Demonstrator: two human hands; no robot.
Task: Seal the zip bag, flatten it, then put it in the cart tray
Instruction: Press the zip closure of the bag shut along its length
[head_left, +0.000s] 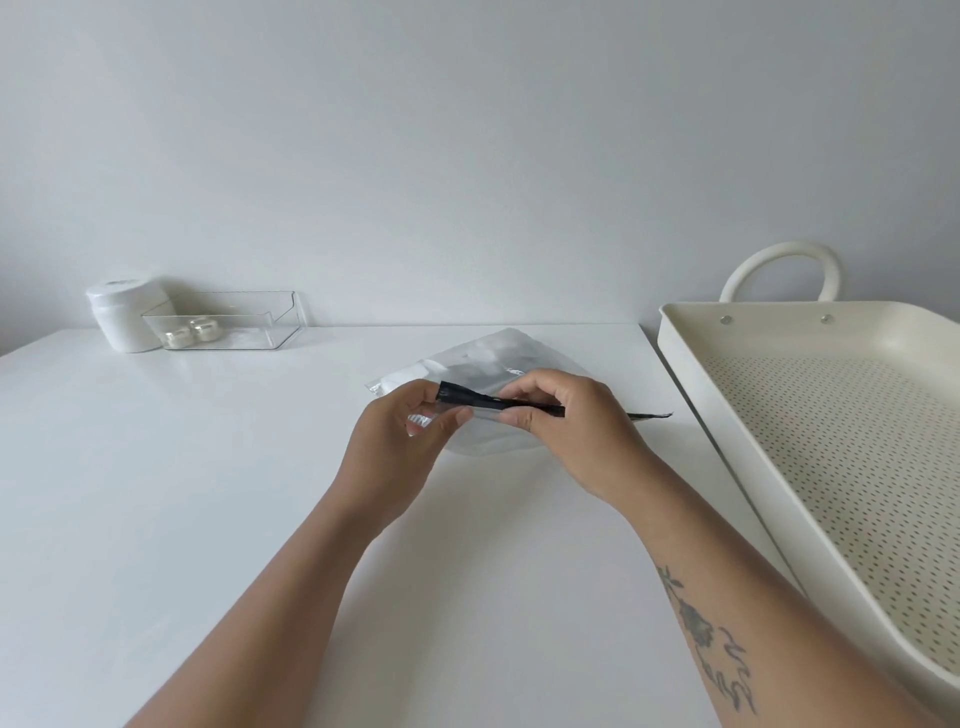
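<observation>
Pinching the black zip strip of the bag between both hands, left hand and right hand, just above the table. Sealing looks underway; flattening and the empty cart tray remain.

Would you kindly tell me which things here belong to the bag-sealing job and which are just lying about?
In the job: zip bag, held at its black strip by the left hand and right hand; cart tray.

Lying about: white jar, clear bin holding two small jars.
</observation>
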